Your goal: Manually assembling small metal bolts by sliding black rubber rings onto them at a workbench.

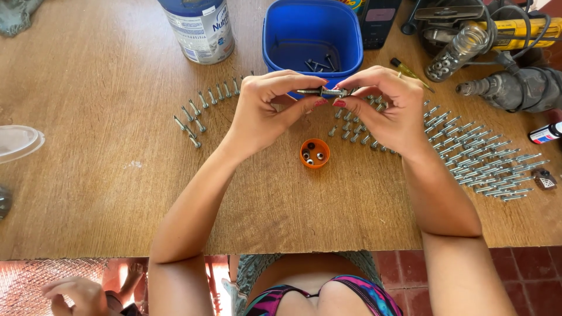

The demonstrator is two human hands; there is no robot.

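Note:
Both my hands are raised over the wooden table [99, 175] and meet at one metal screw [323, 92] held level between them. My left hand [266, 108] pinches its left end with thumb and forefinger. My right hand [383, 105] grips its right end with its fingertips. Below the hands sits a small orange cap [315, 153] holding a few small washers. A curved row of screws [202, 108] lies to the left, and several more screws [480, 158] are laid out in rows to the right.
A blue plastic tub [312, 29] with a few screws stands behind my hands, a tin can [200, 28] to its left. A jar of washers [456, 52], power tools [515, 85] and a small bottle [544, 133] crowd the right. A clear lid [17, 141] lies far left. Another person's hand [73, 295] shows below the table.

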